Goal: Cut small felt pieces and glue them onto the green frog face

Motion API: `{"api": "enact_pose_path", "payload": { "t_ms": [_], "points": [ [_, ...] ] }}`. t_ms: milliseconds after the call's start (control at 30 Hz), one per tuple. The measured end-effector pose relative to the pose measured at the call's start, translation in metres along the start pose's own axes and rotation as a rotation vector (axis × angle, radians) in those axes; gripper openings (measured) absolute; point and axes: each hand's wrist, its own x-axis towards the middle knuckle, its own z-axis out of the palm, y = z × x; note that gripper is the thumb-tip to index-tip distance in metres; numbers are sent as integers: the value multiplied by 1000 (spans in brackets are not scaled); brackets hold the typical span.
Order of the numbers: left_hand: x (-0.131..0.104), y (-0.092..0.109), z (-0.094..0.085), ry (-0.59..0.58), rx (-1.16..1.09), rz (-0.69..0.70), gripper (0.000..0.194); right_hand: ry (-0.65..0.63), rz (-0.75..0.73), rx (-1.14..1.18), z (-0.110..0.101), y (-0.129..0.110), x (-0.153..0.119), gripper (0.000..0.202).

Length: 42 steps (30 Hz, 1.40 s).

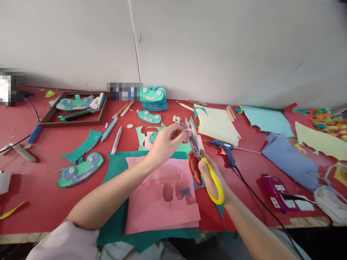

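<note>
Between the thumb and fingers of my left hand (pixel 169 141) is a small pink felt piece (pixel 187 135). My right hand (pixel 213 177) grips scissors (pixel 215 182) with one yellow and one red handle; their blades point up and stand apart, beside the pink piece. Below my hands lies a pink felt sheet (pixel 151 209) with cut-out holes, on top of a larger dark green felt sheet (pixel 114 220). A green frog-face felt shape (pixel 81 169) rests to the left. Farther back sit another frog face (pixel 149 117) and a stack of them (pixel 154 98).
A brown tray (pixel 73 123) holding a frog shape and pens stands at the back left. To the right are a blue glue gun (pixel 223 146) with its cord, a purple power strip (pixel 276 191), a cream felt sheet (pixel 217 124) and blue felt (pixel 288 159). A white wall rises behind.
</note>
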Motion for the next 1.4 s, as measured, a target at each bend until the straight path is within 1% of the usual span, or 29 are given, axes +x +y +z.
{"api": "enact_pose_path", "payload": {
  "t_ms": [100, 200, 367, 600, 767, 900, 1067, 1300, 1400],
  "points": [
    [-1, -4, 2, -20, 40, -3, 24, 44, -12, 23, 2, 0, 0, 44],
    [-1, -7, 3, -20, 86, -3, 29, 31, -20, 10, 1, 1, 0, 41],
    [0, -4, 3, -14, 49, 1, 23, 23, -30, -54, -2, 2, 0, 40],
    [0, 0, 2, 3, 50, 6, 17, 20, -26, -38, -1, -4, 2, 50],
    [-1, 1, 1, -4, 90, 7, 18, 12, -59, -35, -1, 1, 5, 57],
    [0, -3, 1, -50, 25, 17, 19, 22, -74, -37, -1, 7, 6, 59],
    [0, -6, 2, -44, 59, 32, 20, 57, -57, 5, 1, 17, 7, 63],
    [-1, -4, 3, -63, 91, 34, 20, 30, -34, 49, -1, 26, 12, 64],
    [0, -5, 3, -68, 90, 36, 20, 39, -45, 25, -1, 27, 13, 64]
  ]
}}
